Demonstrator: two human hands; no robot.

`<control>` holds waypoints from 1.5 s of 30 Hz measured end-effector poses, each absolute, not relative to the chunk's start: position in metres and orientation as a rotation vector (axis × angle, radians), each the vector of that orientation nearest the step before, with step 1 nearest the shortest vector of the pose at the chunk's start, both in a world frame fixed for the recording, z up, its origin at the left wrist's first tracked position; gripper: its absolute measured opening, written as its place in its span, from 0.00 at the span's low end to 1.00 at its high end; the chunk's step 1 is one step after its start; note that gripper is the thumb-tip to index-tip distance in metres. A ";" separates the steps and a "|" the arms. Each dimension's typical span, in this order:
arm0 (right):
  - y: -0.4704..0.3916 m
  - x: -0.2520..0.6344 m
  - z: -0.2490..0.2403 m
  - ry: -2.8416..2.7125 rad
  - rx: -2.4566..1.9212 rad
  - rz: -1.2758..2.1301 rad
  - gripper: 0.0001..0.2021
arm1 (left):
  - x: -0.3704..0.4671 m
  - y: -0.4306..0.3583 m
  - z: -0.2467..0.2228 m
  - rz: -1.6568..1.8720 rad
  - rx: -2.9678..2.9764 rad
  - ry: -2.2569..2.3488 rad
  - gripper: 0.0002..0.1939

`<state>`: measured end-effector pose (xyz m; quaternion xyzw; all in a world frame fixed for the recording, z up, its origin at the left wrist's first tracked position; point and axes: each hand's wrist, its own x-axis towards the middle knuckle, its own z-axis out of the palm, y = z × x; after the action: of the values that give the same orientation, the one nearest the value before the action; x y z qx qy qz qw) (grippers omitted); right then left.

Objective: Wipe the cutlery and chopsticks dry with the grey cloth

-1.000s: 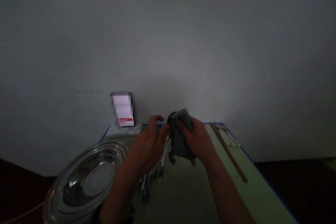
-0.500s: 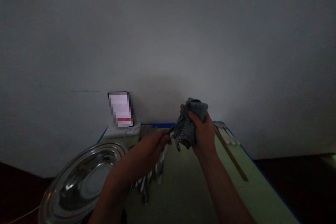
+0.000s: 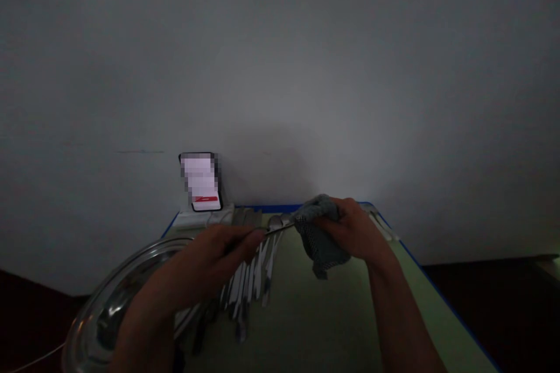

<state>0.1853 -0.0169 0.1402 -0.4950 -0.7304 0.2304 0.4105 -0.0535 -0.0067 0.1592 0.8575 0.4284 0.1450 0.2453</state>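
Observation:
My left hand (image 3: pixel 234 245) is closed on one end of a thin metal utensil (image 3: pixel 280 228); its exact kind is hidden. Its other end runs into a grey-green cloth (image 3: pixel 324 245) with a checked edge. Wrapped in that cloth, my right hand (image 3: pixel 354 230) is closed around it, and a loose fold hangs down. Below and beside my left hand lie several pieces of cutlery (image 3: pixel 249 282) in a row, some pale-handled. Two spoon heads (image 3: pixel 275 222) show just behind the utensil.
A large shiny metal basin (image 3: pixel 94 315) stands at the left, partly behind my left arm. A lit phone (image 3: pixel 205 180) leans on the wall (image 3: pixel 280 70) at the back left. More cutlery (image 3: pixel 385 226) lies by the blue-edged table's (image 3: pixel 324 320) right side.
My right hand and the cloth have lowered and turned, with the cloth now hanging open. My left hand has shifted left, and more of the utensil's metal shows. The chopsticks are now covered.

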 end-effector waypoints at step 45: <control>-0.022 0.186 0.139 -2.005 -1.249 0.961 0.07 | -0.037 -0.012 0.163 0.398 2.552 1.236 0.23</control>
<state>0.1862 -0.0216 0.1389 -0.4686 -0.7520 0.3604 0.2914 -0.0365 -0.0121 0.1630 0.8826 0.4276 0.1378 0.1386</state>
